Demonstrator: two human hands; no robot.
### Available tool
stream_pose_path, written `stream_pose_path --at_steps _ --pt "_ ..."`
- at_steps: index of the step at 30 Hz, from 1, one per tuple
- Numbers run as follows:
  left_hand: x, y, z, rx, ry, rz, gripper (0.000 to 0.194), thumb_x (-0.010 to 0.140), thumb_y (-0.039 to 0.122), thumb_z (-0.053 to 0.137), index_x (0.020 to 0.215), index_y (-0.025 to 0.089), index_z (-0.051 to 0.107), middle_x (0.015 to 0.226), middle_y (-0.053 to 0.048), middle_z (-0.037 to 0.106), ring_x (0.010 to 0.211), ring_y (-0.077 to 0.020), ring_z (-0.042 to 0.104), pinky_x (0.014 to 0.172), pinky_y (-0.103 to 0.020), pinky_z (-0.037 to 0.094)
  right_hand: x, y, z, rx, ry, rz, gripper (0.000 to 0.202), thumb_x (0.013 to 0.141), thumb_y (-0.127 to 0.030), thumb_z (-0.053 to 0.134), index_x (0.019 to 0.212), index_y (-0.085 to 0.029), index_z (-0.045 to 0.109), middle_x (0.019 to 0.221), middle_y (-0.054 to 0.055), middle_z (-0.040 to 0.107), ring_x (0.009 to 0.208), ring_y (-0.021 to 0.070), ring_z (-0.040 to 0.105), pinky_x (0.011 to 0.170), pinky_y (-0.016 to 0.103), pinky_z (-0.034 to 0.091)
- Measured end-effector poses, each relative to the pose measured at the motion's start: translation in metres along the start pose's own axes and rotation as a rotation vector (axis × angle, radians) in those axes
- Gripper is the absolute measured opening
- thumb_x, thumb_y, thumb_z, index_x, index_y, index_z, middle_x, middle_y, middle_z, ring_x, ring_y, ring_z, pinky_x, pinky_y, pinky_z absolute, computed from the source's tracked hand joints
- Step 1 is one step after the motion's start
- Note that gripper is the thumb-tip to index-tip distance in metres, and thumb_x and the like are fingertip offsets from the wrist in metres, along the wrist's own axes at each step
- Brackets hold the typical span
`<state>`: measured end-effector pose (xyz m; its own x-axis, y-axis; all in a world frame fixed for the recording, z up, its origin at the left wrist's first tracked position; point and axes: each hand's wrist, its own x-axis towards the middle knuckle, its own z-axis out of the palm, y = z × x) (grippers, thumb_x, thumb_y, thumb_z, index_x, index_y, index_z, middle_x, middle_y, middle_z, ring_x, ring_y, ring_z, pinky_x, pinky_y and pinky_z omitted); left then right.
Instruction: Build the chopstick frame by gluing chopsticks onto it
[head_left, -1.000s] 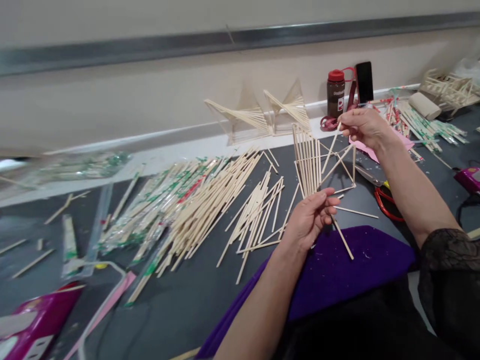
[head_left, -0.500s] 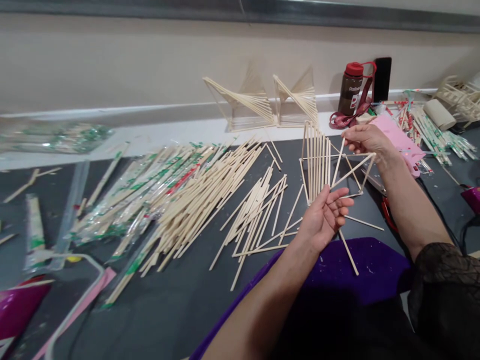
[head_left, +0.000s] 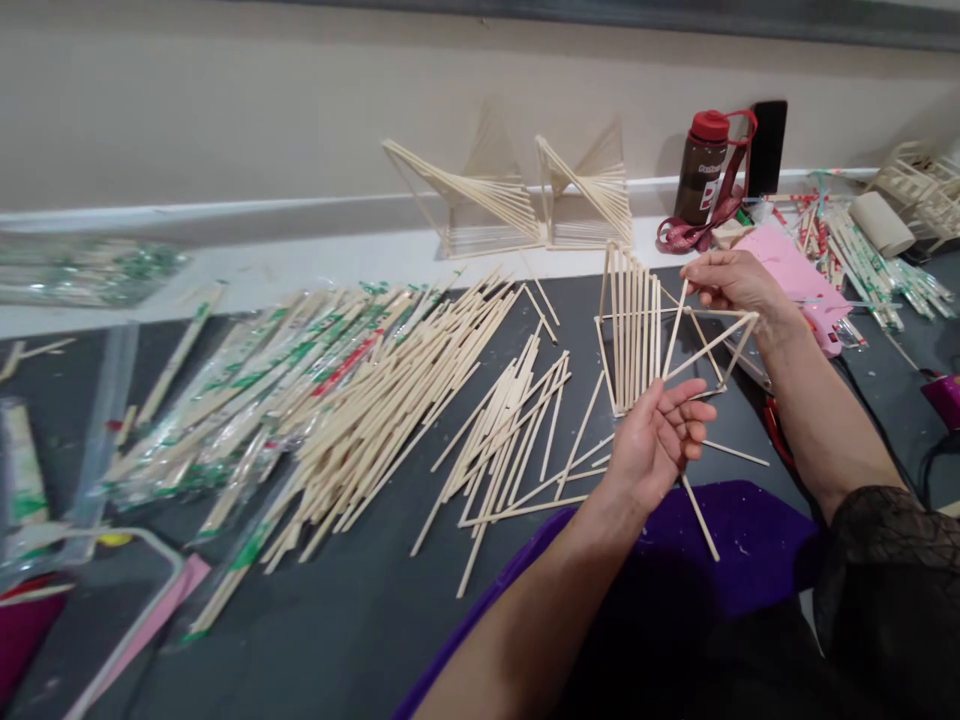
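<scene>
My right hand (head_left: 731, 285) pinches the upper end of a thin wooden chopstick (head_left: 676, 325), which slants down toward my left thumb. My left hand (head_left: 660, 435) is palm up with its fingers apart, its thumb at the lower end of that chopstick; whether they touch I cannot tell. Both hands are at a chopstick frame (head_left: 634, 325) standing on the dark table, with a row of near-parallel sticks on its left side and crossed sticks forming its right side. My left hand hides part of its base.
Loose chopsticks (head_left: 405, 410) and wrapped ones (head_left: 277, 360) spread to the left. Two twisted stick models (head_left: 480, 195) stand against the wall. A red-capped bottle (head_left: 701, 170), a phone (head_left: 768, 145) and pink paper (head_left: 787, 265) are at the right. Purple cloth (head_left: 735, 530) lies at the near edge.
The view has shifted slightly, so the chopsticks on the left appear farther left. Both hands keep nearly the same pose at the frame, with the chopstick still in my right hand.
</scene>
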<state>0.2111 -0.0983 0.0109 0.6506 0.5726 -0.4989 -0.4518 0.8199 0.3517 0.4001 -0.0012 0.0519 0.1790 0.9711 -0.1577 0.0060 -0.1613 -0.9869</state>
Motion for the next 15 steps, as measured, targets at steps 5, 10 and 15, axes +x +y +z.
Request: stream_pose_path --at_steps 5,10,15 --pt "0.0029 -0.0018 -0.0006 0.007 0.025 0.015 0.053 0.105 0.037 0.031 0.088 0.008 0.073 0.063 -0.007 0.068 0.044 -0.0086 0.055 0.039 -0.018 0.038 -0.0003 0.0002 0.0003 -0.007 0.018 0.012 0.008 0.071 -0.011 0.071 0.064 -0.014 0.068 0.059 0.001 0.067 0.040 0.0030 0.048 0.034 0.013 0.028" --pt "0.0045 -0.0022 -0.0013 0.029 0.032 0.028 0.052 0.105 0.038 0.033 0.090 0.009 0.073 0.063 -0.006 0.068 0.043 -0.0083 0.055 0.038 -0.018 0.039 0.0012 0.0019 0.0017 -0.007 0.012 0.028 0.010 0.073 -0.010 0.070 0.064 -0.014 0.068 0.058 0.001 0.067 0.040 0.0032 0.048 0.033 0.014 0.025" --pt "0.0060 -0.0046 -0.0036 0.066 0.038 0.060 0.049 0.104 0.040 0.036 0.092 0.009 0.072 0.064 -0.006 0.068 0.043 -0.0083 0.056 0.038 -0.017 0.040 0.0050 0.0080 0.0001 -0.030 -0.001 -0.002 0.004 0.074 -0.014 0.072 0.070 -0.014 0.071 0.064 0.002 0.069 0.041 0.0035 0.050 0.036 0.016 0.028"
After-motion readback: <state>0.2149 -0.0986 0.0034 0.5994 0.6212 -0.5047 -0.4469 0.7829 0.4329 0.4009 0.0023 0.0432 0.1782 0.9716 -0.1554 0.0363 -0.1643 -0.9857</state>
